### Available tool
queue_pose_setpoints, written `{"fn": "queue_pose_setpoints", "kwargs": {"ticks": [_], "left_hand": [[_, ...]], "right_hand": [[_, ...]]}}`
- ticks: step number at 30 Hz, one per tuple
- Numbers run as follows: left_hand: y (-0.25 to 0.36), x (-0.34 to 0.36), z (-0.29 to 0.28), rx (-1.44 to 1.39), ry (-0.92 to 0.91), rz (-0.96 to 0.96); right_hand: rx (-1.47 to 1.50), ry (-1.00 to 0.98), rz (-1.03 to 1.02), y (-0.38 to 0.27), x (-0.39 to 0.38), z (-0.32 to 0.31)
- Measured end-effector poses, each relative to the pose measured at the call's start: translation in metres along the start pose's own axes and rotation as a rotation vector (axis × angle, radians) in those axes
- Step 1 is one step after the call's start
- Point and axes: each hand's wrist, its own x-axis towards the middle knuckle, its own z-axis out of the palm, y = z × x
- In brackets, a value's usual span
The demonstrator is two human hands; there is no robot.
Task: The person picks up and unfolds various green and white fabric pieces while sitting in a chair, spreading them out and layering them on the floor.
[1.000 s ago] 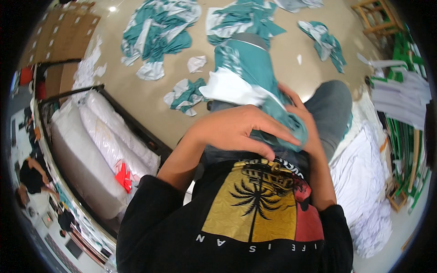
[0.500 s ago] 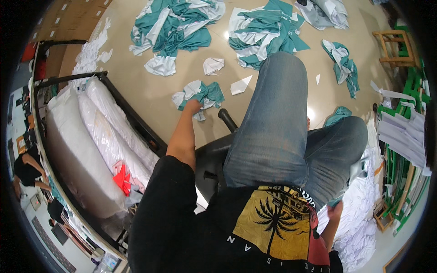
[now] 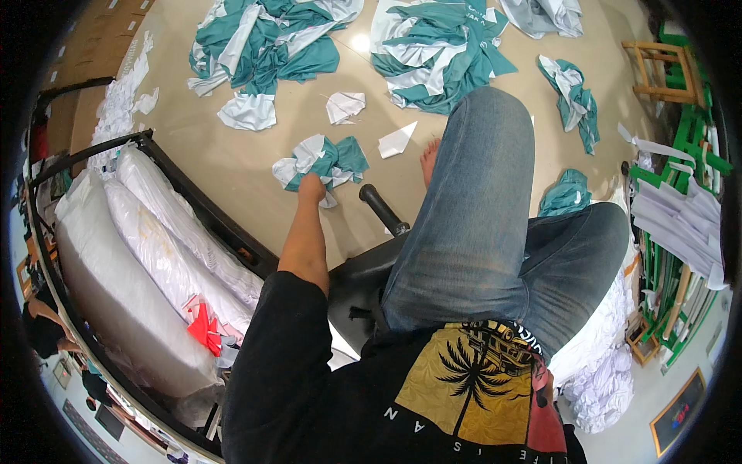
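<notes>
My left arm reaches down to the floor. At its end my left hand (image 3: 311, 188) is closed on the near edge of a small crumpled teal-and-white cloth (image 3: 344, 158), its fingertips hidden. Only a sliver of my right hand (image 3: 546, 390) shows, at the right edge of my black shirt. Its fingers are out of sight, so whether it holds anything cannot be made out. A bunched teal cloth (image 3: 566, 193) lies beyond my bent right knee.
Two teal-and-white cloth heaps (image 3: 267, 46) (image 3: 437, 58) lie ahead on the floor, among white scraps (image 3: 398, 140). At left, a black metal frame (image 3: 209, 193) holds plastic-wrapped rolls (image 3: 127, 271). On the right are a wooden stool (image 3: 661, 93), green racks and a white cloth pile (image 3: 603, 394).
My right hand has drawn back from a teal-edged cloth beside my thigh to behind the shirt's edge. My left hand stays at the small cloth. The whole view has shifted slightly.
</notes>
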Motion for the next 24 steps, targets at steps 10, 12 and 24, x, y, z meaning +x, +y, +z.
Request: {"fn": "queue_pose_setpoints", "kwargs": {"ticks": [10,12,24], "left_hand": [[0.020,-0.073,-0.158,-1.093,-0.046,0.256],[0.011,-0.088,-0.164,-0.995,0.091,0.183],[-0.011,-0.053,-0.032,-0.416,-0.327,-0.185]], "right_hand": [[0.179,-0.065,-0.070,-0.064,-0.016,0.124],[0.188,-0.090,-0.084,-0.072,-0.010,0.133],[0.238,0.014,-0.011,-0.051,-0.036,0.109]]}}
